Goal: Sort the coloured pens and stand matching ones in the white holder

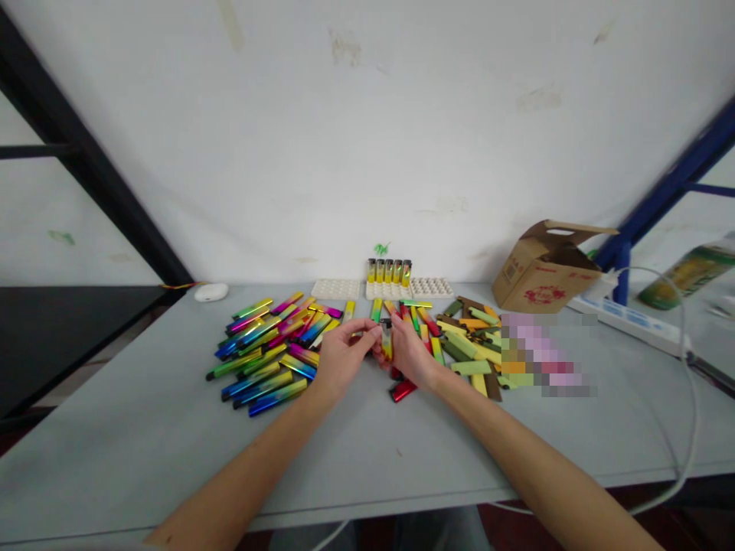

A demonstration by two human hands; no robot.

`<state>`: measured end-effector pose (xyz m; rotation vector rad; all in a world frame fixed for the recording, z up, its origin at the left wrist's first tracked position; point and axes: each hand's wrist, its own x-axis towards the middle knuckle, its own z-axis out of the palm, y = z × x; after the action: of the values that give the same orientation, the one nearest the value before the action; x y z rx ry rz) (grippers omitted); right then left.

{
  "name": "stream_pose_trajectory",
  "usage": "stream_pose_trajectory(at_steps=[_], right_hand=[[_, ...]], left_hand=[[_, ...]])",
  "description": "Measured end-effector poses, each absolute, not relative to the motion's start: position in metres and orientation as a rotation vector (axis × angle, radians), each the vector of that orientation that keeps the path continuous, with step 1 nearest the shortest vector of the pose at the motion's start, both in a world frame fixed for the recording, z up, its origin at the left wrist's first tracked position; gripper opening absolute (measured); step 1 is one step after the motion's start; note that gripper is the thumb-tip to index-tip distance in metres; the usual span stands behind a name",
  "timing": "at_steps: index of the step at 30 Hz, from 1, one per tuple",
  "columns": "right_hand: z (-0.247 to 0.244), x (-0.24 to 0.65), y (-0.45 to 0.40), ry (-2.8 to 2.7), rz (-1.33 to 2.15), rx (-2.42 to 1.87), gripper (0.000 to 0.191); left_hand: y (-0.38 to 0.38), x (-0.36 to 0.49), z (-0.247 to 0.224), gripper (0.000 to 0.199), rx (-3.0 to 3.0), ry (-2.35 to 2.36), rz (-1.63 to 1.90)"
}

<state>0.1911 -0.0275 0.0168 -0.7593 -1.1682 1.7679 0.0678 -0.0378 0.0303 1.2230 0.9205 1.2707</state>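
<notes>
My right hand (410,350) is closed around a small yellow lighter (387,348) with a dark top, held upright over the middle of the table. My left hand (348,353) has its thumb and fingertips pinched together at the lighter's top; its fingers partly hide what they touch. Left of my hands lies a heap of shiny multicoloured lighters (269,386) with dark ends. Beyond and beside my right hand are more red, yellow and green lighters (425,333). Behind them, several yellow lighters (389,272) with dark tops stand in a row on the middle white holed tray (388,291).
Two more white holed trays, a left one (336,288) and a right one (432,287), sit by the wall. Flat green, yellow and brown pieces (468,344) are piled at right. Behind them are a cardboard box (540,275) and a power strip (632,325); a white case (210,291) lies back left.
</notes>
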Motion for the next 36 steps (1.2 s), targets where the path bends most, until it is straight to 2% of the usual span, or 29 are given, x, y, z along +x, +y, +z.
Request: stream_pose_trajectory(at_steps=[16, 28, 36], right_hand=[[0.026, 0.189, -0.030, -1.131, 1.838, -0.726, 0.049], [0.031, 0.192, -0.031, -1.181, 1.868, -0.739, 0.050], [0.027, 0.191, -0.028, -1.249, 1.855, -0.723, 0.053]], left_hand=[[-0.038, 0.072, 0.025, 0.030, 1.112, 0.953, 1.328], [-0.039, 0.069, 0.027, 0.028, 1.137, 0.925, 1.261], [-0.033, 0.067, 0.025, 0.031, 1.186, 1.024, 1.357]])
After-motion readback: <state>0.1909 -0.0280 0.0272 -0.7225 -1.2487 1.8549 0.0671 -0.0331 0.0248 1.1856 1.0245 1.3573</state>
